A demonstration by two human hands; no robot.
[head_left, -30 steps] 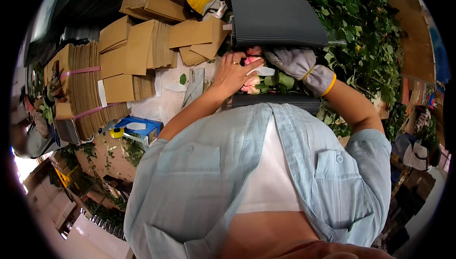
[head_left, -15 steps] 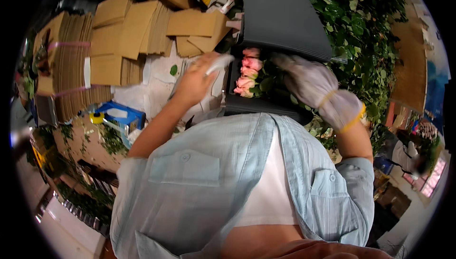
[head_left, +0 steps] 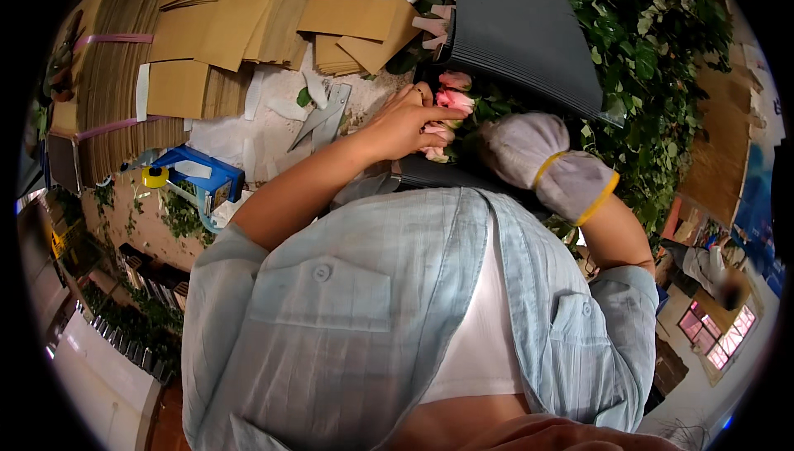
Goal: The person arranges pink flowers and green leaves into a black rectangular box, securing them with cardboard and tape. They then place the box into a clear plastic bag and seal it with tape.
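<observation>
Pink roses (head_left: 454, 99) stand in a short row with green leaves beside them, on a dark grey sheet. My bare left hand (head_left: 405, 124) reaches over them from the left, its fingers apart and touching the blooms. Just to the right, my right hand (head_left: 521, 146), in a pale grey glove with a yellow cuff edge, is by the stems and leaves. Its fingertips are hard to make out in the shade. A stack of dark grey sheets (head_left: 521, 33) lies beyond the roses. Nearer my body is another dark sheet (head_left: 447, 174), partly covered by my shirt.
Brown cardboard bundles (head_left: 124, 62) and loose cardboard pieces (head_left: 351, 16) fill the far left. A metal tool (head_left: 321, 118) and white strips (head_left: 287, 108) lie left of my hand. A blue box (head_left: 207, 174) stands further left. Dense leafy stems (head_left: 637, 45) pile up on the right.
My left hand has moved right onto the roses; the white strip seen at it before no longer shows there. The gloved right hand has drawn slightly nearer my body.
</observation>
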